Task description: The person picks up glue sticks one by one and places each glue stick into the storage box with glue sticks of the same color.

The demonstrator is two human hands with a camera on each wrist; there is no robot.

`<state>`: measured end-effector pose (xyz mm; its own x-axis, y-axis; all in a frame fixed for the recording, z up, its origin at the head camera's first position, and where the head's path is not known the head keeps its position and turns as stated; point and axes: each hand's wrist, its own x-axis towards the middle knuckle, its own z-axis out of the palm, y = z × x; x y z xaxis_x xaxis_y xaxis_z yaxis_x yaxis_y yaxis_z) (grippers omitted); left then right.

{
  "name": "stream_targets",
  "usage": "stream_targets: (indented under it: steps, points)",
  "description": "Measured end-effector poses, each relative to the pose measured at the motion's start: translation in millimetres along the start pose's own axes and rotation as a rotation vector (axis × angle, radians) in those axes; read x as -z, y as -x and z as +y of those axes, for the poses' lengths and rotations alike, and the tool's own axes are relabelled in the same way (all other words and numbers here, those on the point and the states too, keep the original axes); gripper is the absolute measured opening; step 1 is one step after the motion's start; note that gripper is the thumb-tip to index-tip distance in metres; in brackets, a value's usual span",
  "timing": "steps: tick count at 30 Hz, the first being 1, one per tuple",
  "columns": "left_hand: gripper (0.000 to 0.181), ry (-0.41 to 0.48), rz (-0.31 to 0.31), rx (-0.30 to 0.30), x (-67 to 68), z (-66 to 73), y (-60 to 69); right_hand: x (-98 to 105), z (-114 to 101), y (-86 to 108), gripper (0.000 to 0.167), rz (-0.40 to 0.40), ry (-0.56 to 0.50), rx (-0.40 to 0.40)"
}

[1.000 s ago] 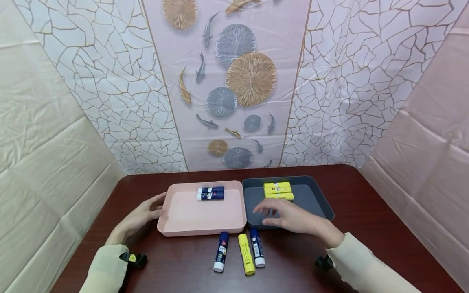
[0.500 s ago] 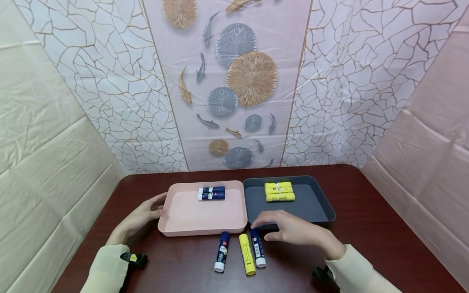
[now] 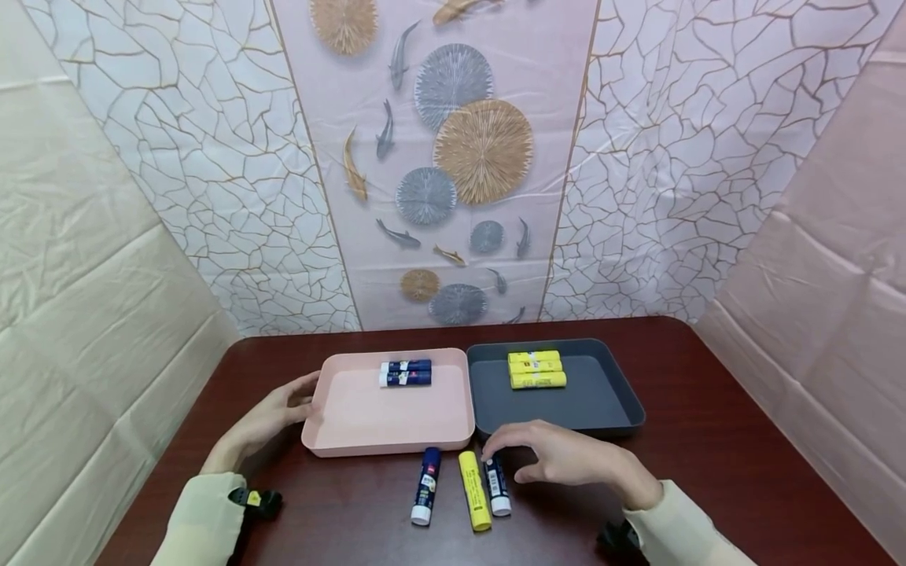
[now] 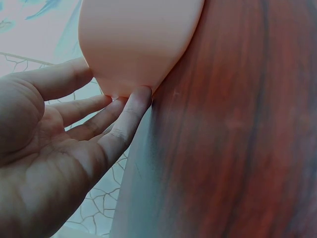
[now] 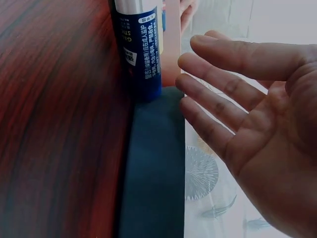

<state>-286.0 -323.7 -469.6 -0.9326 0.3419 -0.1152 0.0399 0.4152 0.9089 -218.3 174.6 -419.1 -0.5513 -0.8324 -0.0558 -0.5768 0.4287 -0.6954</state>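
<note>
My left hand (image 3: 265, 420) rests its fingertips against the outer wall of the pink tray (image 4: 133, 44) at its left end. Nothing is held in it. My right hand (image 3: 566, 456) hovers, fingers spread, over the cap end of a dark blue glue stick (image 3: 498, 487) with a white end. In the right wrist view that glue stick (image 5: 141, 54) is apart from the fingers. Beside it lie a yellow glue stick (image 3: 474, 491) and, further left, another dark blue glue stick (image 3: 426, 487), all just in front of the trays.
Two blue glue sticks (image 3: 406, 379) lie side by side in the pink tray. The dark grey tray (image 3: 602, 393) adjoins it on the right, with three yellow glue sticks (image 3: 538, 380) in a row. Beneath is a dark red-brown wooden table (image 3: 340, 503); patterned cloth (image 3: 453, 236) hangs behind.
My right hand has moved from above the dark grey tray toward me and down, to the blue glue stick in front. The left hand keeps its place at the pink tray.
</note>
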Motion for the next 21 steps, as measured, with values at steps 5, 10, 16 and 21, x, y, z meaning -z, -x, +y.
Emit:
stream_targets:
  steps: [5,10,16,21]
  points:
    - [0.075,-0.002,0.004,0.002,-0.8,0.8,0.0,-3.1,1.2,-1.8,0.047,-0.033,-0.007,-0.01]
    - [0.074,0.006,-0.001,-0.014,-0.1,0.9,0.5,-5.2,1.9,-3.0,0.045,-0.044,-0.016,-0.032]
    - [0.074,0.016,-0.002,-0.016,0.4,0.9,1.1,-7.5,1.6,-4.3,0.043,-0.06,-0.006,-0.07]
    - [0.074,0.018,-0.005,-0.019,1.1,-0.5,0.3,-7.0,-3.0,-4.4,0.041,-0.066,0.035,-0.087]
